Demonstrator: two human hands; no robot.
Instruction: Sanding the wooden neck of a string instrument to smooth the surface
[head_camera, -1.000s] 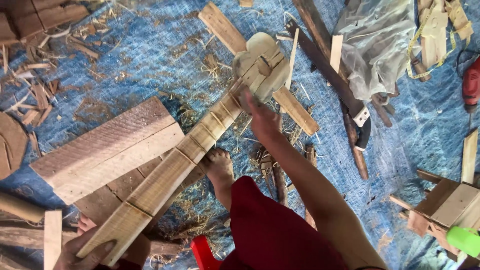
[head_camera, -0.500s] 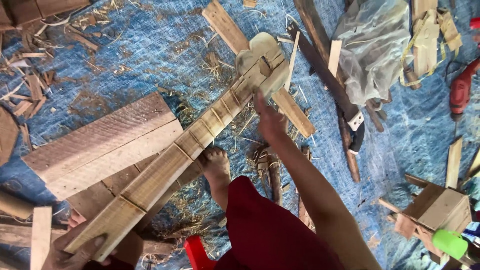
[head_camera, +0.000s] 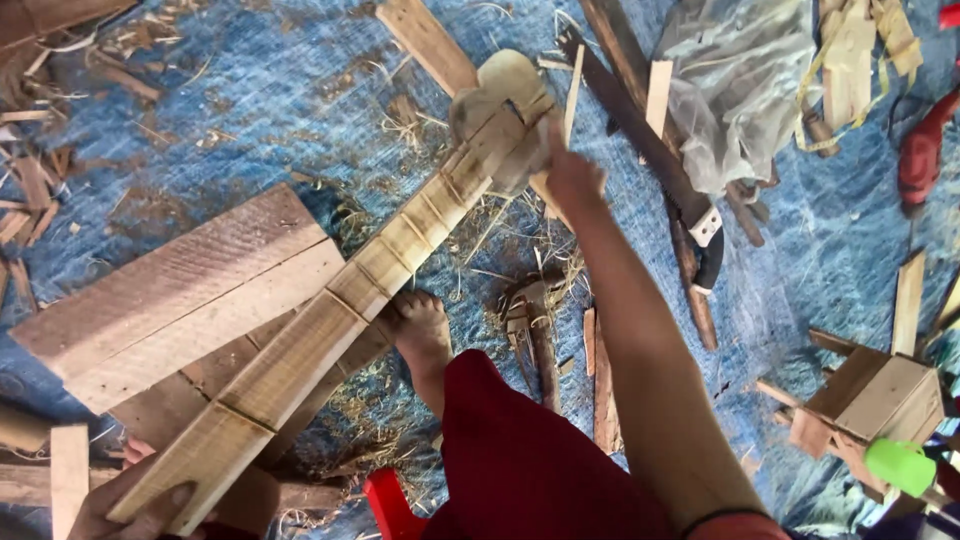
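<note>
Diagonally, the carved plank (head_camera: 350, 300) points upper right.

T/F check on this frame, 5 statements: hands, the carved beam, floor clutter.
1. The right hand is at the far carved end of the long wooden beam. True.
2. The left hand holds the beam's near end. True.
3. The beam lies flat on a steel workbench. False: it slants over a thick plank above a blue tarp strewn with shavings.
4. Both hands are on the machete. False: the dark machete lies untouched on the tarp, right of the beam.
5. A bare foot sits against the beam's middle. True.
</note>
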